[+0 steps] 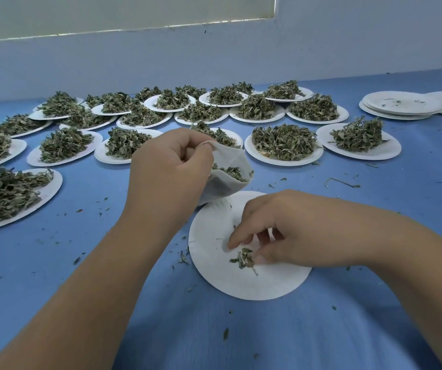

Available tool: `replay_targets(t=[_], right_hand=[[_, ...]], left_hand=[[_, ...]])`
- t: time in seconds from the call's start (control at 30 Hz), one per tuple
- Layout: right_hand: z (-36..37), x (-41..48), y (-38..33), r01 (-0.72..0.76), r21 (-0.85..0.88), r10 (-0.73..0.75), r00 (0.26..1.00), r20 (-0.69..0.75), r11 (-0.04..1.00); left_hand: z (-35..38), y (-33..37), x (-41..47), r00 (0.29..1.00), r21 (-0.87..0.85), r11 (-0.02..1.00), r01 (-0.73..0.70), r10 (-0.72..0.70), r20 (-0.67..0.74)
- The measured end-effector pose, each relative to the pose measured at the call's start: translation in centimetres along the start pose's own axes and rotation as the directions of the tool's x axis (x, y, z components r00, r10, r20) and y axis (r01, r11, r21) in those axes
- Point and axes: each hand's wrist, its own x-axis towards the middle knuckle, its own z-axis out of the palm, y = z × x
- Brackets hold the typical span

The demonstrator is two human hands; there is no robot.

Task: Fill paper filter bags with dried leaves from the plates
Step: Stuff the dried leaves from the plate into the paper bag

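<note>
So my left hand (169,166) had the paper filter bag (228,182) pinched by its rim, fingers curled on it, mouth open just above the far edge of the near plate (241,287). A few leaves sat inside the bag. My right hand (281,231) was over that plate, thumb and fingertips gathered around a small clump of dried leaves (245,259). Beyond that plate, heaped plates (284,142) crowded the blue table (108,263), crumbs everywhere. Far right of it, a stack of emptied plates (401,105). Behind everything, a pale wall (214,57) and a blind (124,12).
</note>
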Motion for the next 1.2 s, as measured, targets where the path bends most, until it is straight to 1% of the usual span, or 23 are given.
replay_targets(t=[0.13,0.33,0.47,0.57,0.73,0.87,0.93,1.07,1.1,1.17,1.2], right_hand=[[0.6,0.2,-0.3,0.033,-0.023,-0.032,0.999,0.035,0.999],[1.2,0.5,-0.8,0.090,-0.128,-0.092,0.996,-0.014,0.988],[1.2,0.5,-1.0,0.126,-0.153,-0.134,0.990,-0.041,0.980],[1.3,0.5,-1.2,0.112,-0.184,-0.122,0.992,-0.042,0.977],[1.6,0.5,-1.6,0.051,-0.252,-0.061,0.998,-0.030,0.966],[2.2,0.7,-1.5,0.060,-0.352,-0.087,0.994,-0.061,0.934],[2.4,0.8,-1.3,0.061,-0.374,-0.092,0.994,-0.066,0.926],[2.6,0.8,-0.8,0.061,-0.360,-0.093,0.993,-0.071,0.931],[2.4,0.7,-0.8,0.069,-0.325,-0.095,0.993,-0.066,0.943],[1.4,0.4,-0.9,0.067,-0.180,-0.080,0.994,-0.068,0.981],[0.7,0.2,-1.0,0.065,-0.111,-0.075,0.993,-0.094,0.992]], left_hand=[[0.0,0.0,0.0,1.000,-0.010,1.000,0.009,-0.009,-0.001],[0.0,0.0,0.0,1.000,-0.020,1.000,0.016,-0.016,0.005],[0.0,0.0,0.0,1.000,-0.011,1.000,0.011,-0.011,0.007],[0.0,0.0,-0.1,1.000,-0.009,1.000,0.002,-0.002,0.011],[0.1,0.0,-0.1,1.000,0.002,1.000,-0.001,0.001,0.007],[0.1,0.0,0.0,1.000,-0.008,1.000,0.008,-0.008,0.002],[0.1,-0.1,0.0,1.000,-0.007,1.000,0.011,-0.011,-0.002],[0.0,-0.1,0.0,1.000,-0.013,1.000,0.017,-0.017,-0.003],[0.0,-0.1,0.0,1.000,-0.015,1.000,0.019,-0.019,-0.001],[0.0,0.0,0.0,1.000,-0.022,0.999,0.024,-0.024,0.003],[0.0,0.0,0.0,1.000,-0.027,0.999,0.027,-0.027,0.003]])
